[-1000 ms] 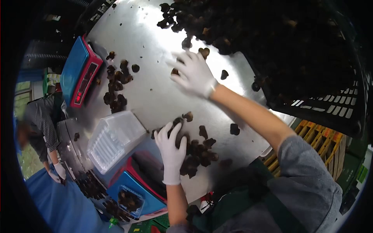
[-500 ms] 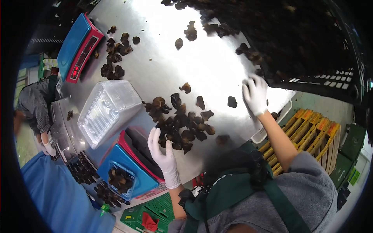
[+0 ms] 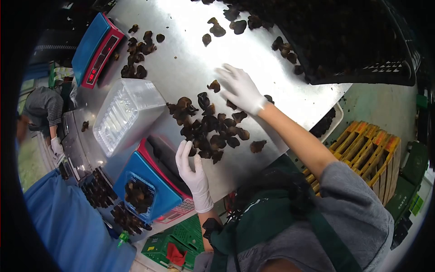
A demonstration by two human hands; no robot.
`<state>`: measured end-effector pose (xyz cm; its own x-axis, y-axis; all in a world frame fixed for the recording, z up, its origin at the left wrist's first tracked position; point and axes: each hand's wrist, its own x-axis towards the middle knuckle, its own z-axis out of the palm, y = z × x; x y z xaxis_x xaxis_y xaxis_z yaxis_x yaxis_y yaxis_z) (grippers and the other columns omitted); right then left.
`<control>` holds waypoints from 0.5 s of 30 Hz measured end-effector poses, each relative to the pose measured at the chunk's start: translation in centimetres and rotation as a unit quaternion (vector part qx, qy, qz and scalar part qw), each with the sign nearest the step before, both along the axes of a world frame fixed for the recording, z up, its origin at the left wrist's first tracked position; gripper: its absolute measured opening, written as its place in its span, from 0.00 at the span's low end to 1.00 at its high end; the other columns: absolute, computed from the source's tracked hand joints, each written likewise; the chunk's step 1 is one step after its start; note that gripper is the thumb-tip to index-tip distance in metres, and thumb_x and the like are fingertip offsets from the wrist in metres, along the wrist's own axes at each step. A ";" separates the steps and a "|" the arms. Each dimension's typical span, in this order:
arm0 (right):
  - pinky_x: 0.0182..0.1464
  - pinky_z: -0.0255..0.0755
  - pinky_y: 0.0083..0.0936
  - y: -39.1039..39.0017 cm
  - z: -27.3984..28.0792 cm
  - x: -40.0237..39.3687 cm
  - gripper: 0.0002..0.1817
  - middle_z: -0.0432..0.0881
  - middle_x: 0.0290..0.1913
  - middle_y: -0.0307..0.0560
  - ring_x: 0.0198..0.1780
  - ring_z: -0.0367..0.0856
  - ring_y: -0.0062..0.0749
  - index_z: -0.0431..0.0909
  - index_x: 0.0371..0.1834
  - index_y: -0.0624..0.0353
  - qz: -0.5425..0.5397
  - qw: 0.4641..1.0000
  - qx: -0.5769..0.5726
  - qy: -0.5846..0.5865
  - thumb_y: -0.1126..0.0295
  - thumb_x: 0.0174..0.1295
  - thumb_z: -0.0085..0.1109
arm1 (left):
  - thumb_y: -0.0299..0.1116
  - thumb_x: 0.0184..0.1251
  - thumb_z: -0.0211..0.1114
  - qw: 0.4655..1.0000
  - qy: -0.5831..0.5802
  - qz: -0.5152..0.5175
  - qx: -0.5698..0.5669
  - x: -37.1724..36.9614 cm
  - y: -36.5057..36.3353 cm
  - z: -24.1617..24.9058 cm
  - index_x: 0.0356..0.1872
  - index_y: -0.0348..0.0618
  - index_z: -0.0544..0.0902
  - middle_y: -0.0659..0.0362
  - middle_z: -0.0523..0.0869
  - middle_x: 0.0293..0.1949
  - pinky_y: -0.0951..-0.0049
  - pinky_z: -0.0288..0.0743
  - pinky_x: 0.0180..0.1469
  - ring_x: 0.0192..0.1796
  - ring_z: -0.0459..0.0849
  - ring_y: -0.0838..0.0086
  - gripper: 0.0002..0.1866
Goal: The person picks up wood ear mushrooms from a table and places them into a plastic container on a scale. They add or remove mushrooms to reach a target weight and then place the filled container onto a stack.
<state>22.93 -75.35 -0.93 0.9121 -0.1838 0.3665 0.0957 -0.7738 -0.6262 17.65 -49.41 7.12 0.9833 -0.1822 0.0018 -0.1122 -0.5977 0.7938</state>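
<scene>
My right hand (image 3: 243, 90), in a white glove, reaches over the steel table beside a single dark brown wood ear mushroom (image 3: 214, 85). Its fingers are spread and slightly blurred, with nothing seen in them. At the near edge of the main pile of wood ear mushrooms (image 3: 210, 131) is my left hand (image 3: 192, 174), also gloved, thumb apart from the fingers and holding nothing visible. Left of it, a blue and pink scale (image 3: 168, 213) carries a clear plastic tray (image 3: 128, 209) of mushrooms. Stacked clear trays (image 3: 129, 113) stand farther back.
A black crate (image 3: 344, 45) full of mushrooms rises at the far right. A second scale (image 3: 90, 50) with a lit display stands at the far left. Yellow pallets (image 3: 358, 149) and a white tub (image 3: 333, 120) are beyond the right edge. A co-worker (image 3: 43, 109) bends at the left.
My right hand has swung left from near the crate to above the pile. My left hand has barely moved. Several mushrooms lie newly exposed near the crate.
</scene>
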 end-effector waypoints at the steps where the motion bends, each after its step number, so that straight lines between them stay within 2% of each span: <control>1: 0.53 0.72 0.41 0.2 -1.6 1.9 0.13 0.80 0.43 0.51 0.48 0.78 0.52 0.78 0.45 0.62 0.025 0.997 -0.075 -0.022 0.66 0.61 0.59 | 0.16 0.61 0.61 1.000 0.005 0.002 0.000 -0.2 0.0 0.2 0.57 0.39 0.81 0.50 0.78 0.61 0.63 0.66 0.69 0.64 0.75 0.60 0.22; 4: 0.52 0.73 0.38 -1.8 -1.0 3.0 0.09 0.81 0.42 0.49 0.46 0.79 0.48 0.80 0.42 0.60 0.109 0.978 0.111 0.141 0.68 0.61 0.60 | 0.16 0.62 0.59 1.000 0.014 -0.002 0.001 -0.7 0.4 0.2 0.57 0.39 0.81 0.50 0.77 0.62 0.63 0.64 0.70 0.66 0.74 0.60 0.22; 6: 0.49 0.74 0.36 -2.9 0.8 -2.2 0.05 0.81 0.39 0.50 0.43 0.79 0.46 0.80 0.36 0.61 -0.020 0.986 0.165 0.032 0.72 0.61 0.58 | 0.16 0.62 0.58 1.000 0.022 0.006 -0.009 -1.1 0.6 -0.4 0.57 0.40 0.81 0.50 0.78 0.62 0.63 0.64 0.70 0.66 0.74 0.60 0.21; 7: 0.51 0.73 0.34 -3.8 0.4 -5.9 0.05 0.81 0.40 0.51 0.43 0.80 0.42 0.79 0.38 0.63 -0.064 0.997 0.043 0.007 0.74 0.61 0.59 | 0.17 0.61 0.59 1.000 0.017 0.000 -0.004 -1.0 0.5 -0.8 0.57 0.40 0.82 0.50 0.78 0.61 0.63 0.64 0.69 0.65 0.75 0.60 0.21; 8: 0.54 0.72 0.33 -5.1 0.6 -10.1 0.08 0.81 0.44 0.50 0.48 0.80 0.42 0.78 0.43 0.64 -0.125 0.969 0.211 0.039 0.76 0.61 0.60 | 0.17 0.61 0.60 1.000 0.011 -0.005 0.003 -0.8 0.6 -1.1 0.56 0.40 0.82 0.51 0.79 0.60 0.62 0.65 0.68 0.64 0.75 0.59 0.21; 9: 0.62 0.67 0.36 -5.1 2.0 -13.7 0.15 0.78 0.53 0.51 0.57 0.75 0.43 0.76 0.52 0.62 -0.192 0.974 0.111 -0.046 0.78 0.61 0.59 | 0.17 0.60 0.61 1.000 0.007 -0.009 0.011 -0.7 0.8 -1.4 0.56 0.40 0.82 0.51 0.80 0.60 0.62 0.66 0.67 0.63 0.76 0.58 0.21; 10: 0.65 0.64 0.38 -4.9 2.6 -16.8 0.17 0.76 0.56 0.52 0.60 0.72 0.44 0.76 0.54 0.62 -0.324 0.946 0.018 0.011 0.78 0.61 0.59 | 0.19 0.60 0.62 1.000 -0.010 -0.020 0.020 -0.2 0.5 -1.7 0.55 0.42 0.83 0.52 0.81 0.58 0.61 0.65 0.67 0.62 0.76 0.58 0.20; 12: 0.68 0.58 0.41 -4.8 2.5 -20.9 0.18 0.74 0.58 0.54 0.64 0.67 0.47 0.76 0.56 0.61 -0.448 0.888 -0.077 0.064 0.78 0.61 0.57 | 0.22 0.60 0.64 0.993 -0.068 -0.079 0.063 0.8 -0.8 -2.4 0.54 0.45 0.84 0.55 0.81 0.59 0.58 0.64 0.68 0.62 0.75 0.60 0.19; 13: 0.69 0.56 0.44 -4.8 2.1 -21.9 0.17 0.75 0.56 0.54 0.64 0.67 0.49 0.76 0.54 0.60 -0.451 0.887 -0.079 0.061 0.78 0.61 0.57 | 0.23 0.61 0.65 0.986 -0.097 -0.109 0.085 1.5 -1.7 -2.7 0.54 0.47 0.84 0.56 0.81 0.59 0.57 0.63 0.68 0.62 0.75 0.60 0.19; 14: 0.68 0.59 0.42 -4.1 2.0 -21.9 0.17 0.77 0.55 0.52 0.62 0.69 0.49 0.78 0.54 0.60 -0.367 0.925 -0.079 0.056 0.79 0.61 0.56 | 0.26 0.61 0.66 0.971 -0.138 -0.160 0.108 2.3 -2.9 -3.1 0.53 0.50 0.85 0.58 0.82 0.58 0.53 0.62 0.69 0.61 0.75 0.61 0.18; 15: 0.64 0.65 0.40 -2.9 1.7 -21.1 0.16 0.79 0.53 0.51 0.58 0.73 0.49 0.81 0.52 0.58 -0.291 0.950 0.085 0.079 0.79 0.60 0.55 | 0.29 0.61 0.67 0.952 -0.178 -0.210 0.131 3.1 -4.3 -3.5 0.53 0.53 0.85 0.61 0.82 0.56 0.50 0.60 0.70 0.61 0.75 0.62 0.17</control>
